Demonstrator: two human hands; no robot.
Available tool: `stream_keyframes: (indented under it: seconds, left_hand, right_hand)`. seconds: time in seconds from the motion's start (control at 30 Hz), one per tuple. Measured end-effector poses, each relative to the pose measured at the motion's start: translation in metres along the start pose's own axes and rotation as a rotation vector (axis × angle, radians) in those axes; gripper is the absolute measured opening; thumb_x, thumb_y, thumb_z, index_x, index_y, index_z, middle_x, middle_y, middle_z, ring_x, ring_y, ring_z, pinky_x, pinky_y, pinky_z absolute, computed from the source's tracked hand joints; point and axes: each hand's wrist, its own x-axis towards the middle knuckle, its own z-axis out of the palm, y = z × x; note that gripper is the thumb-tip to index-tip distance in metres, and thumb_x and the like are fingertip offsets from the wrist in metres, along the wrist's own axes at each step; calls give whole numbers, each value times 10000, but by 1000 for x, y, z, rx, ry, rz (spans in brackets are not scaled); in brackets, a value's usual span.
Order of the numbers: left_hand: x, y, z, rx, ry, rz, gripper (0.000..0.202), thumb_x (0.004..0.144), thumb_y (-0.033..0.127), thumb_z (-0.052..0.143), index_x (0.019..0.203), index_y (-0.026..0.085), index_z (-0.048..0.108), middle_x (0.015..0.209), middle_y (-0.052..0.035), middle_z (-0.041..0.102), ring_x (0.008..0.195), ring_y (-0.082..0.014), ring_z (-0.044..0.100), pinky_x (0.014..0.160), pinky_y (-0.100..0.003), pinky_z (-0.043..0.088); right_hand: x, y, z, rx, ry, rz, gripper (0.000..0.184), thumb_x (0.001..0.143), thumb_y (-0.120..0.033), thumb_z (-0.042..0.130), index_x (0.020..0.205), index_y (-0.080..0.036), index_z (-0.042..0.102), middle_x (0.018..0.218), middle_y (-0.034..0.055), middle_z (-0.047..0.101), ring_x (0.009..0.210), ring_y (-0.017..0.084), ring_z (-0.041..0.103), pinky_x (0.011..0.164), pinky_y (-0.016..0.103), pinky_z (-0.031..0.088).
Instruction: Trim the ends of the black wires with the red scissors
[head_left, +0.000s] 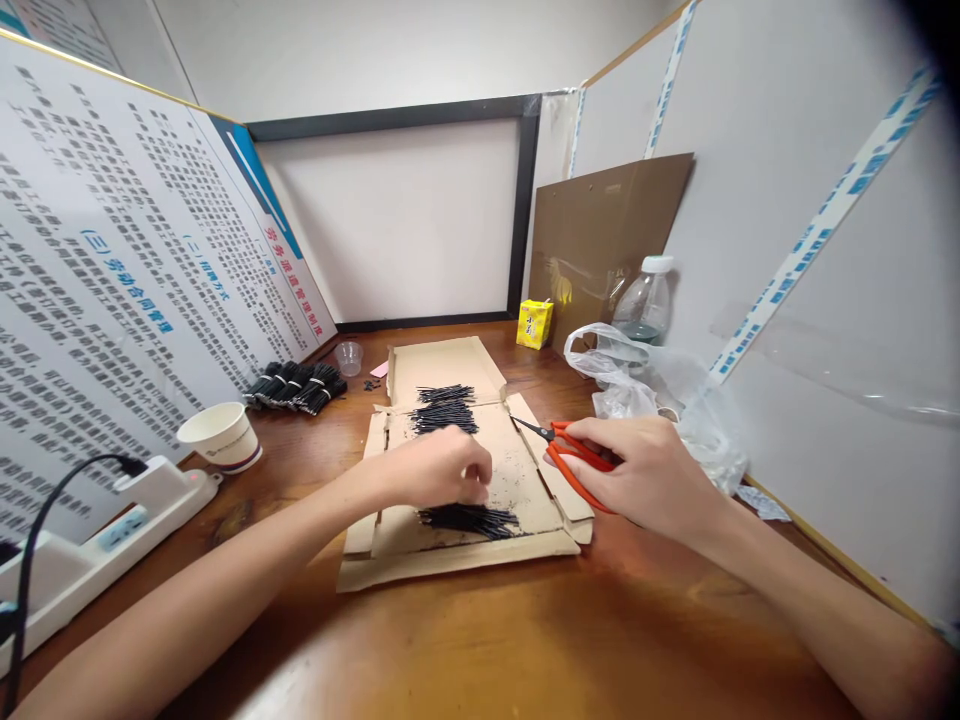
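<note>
Red-handled scissors (581, 455) rest in my right hand (651, 478), their dark, narrow blades together and pointing left over the flattened cardboard (444, 362). My left hand (448, 468) is closed above the cardboard, fingers curled down and thumb against them. Whatever those fingers may pinch is hidden. Just below it lies a loose pile of thin black strips (471, 521) that look like short wires or tubes. Beyond the hand, more thin black pieces (444, 416) lie side by side in rows. Tiny black scraps dot the cardboard near the blades.
On the left stand a paper cup (222, 440), a white power strip (127, 530) with a plugged-in cable, and tied black bundles (294, 386). A small clear cup (349, 358) and a yellow box (534, 325) sit farther back. At right are a plastic bottle (643, 305) and a plastic bag (694, 400).
</note>
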Motion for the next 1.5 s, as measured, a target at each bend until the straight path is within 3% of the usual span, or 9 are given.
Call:
stream_keyframes:
  seconds: [0.1, 0.3, 0.43, 0.53, 0.7, 0.87, 1.27, 1.5]
  left_hand:
    - [-4, 15, 4, 36, -119, -25, 46, 758, 196, 726, 789, 176, 699, 768, -31, 670, 688, -167, 595, 563, -240, 366]
    - [-4, 14, 17, 139, -88, -17, 113, 758, 76, 613, 702, 171, 641, 721, -43, 641, 651, -175, 572, 535, -248, 335]
    - [-7, 14, 11, 210, -93, -34, 133, 757, 48, 538, 725, 159, 605, 731, -58, 621, 617, -175, 536, 502, -259, 291]
    - [-8, 17, 0, 82, -21, -83, 151, 793, 48, 474, 775, 152, 583, 680, -33, 590, 583, -147, 499, 499, -243, 301]
    - [-5, 20, -14, -257, 215, -60, 137, 834, 73, 468, 852, 152, 579, 690, 8, 587, 598, -100, 498, 555, -206, 376]
    - [-4, 19, -14, -423, 308, -47, 137, 911, 201, 463, 925, 148, 588, 677, 15, 566, 532, -72, 469, 488, -176, 381]
    - [-5, 23, -14, -494, 336, -34, 161, 913, 122, 409, 869, 132, 564, 761, -7, 587, 509, -42, 507, 396, -111, 395]
    - [-1, 24, -10, -568, 377, -6, 153, 883, 100, 418, 797, 121, 543, 702, 4, 539, 474, -48, 527, 359, -115, 423]
  right_hand:
    - [-1, 0, 0, -10, 0, -1, 237, 875, -300, 522, 708, -183, 642, 528, -13, 579, 452, 105, 484, 488, 260, 328]
    - [0, 0, 0, -10, -10, 1, 246, 881, -304, 518, 720, -175, 652, 544, -3, 593, 457, 108, 485, 495, 265, 327]
    - [0, -1, -1, -3, 10, 10, 228, 865, -296, 536, 715, -169, 652, 535, -5, 587, 455, 107, 481, 496, 259, 330]
    - [0, -2, -2, 16, 23, 19, 204, 845, -290, 555, 711, -170, 651, 532, -11, 583, 451, 102, 466, 498, 254, 333]
    - [0, -3, -3, 63, 5, 25, 153, 812, -258, 575, 715, -173, 656, 548, -18, 595, 455, 91, 459, 504, 243, 341]
    - [0, -3, -3, 63, 7, 17, 164, 822, -258, 575, 714, -172, 663, 585, -4, 629, 470, 91, 492, 505, 243, 341]
    - [-1, -4, -3, 74, 31, -18, 191, 842, -270, 577, 727, -154, 675, 522, -22, 578, 435, 75, 439, 479, 233, 325]
    - [0, -5, -3, 78, 1, -28, 200, 850, -261, 555, 745, -149, 683, 508, -23, 564, 431, 77, 435, 471, 239, 308]
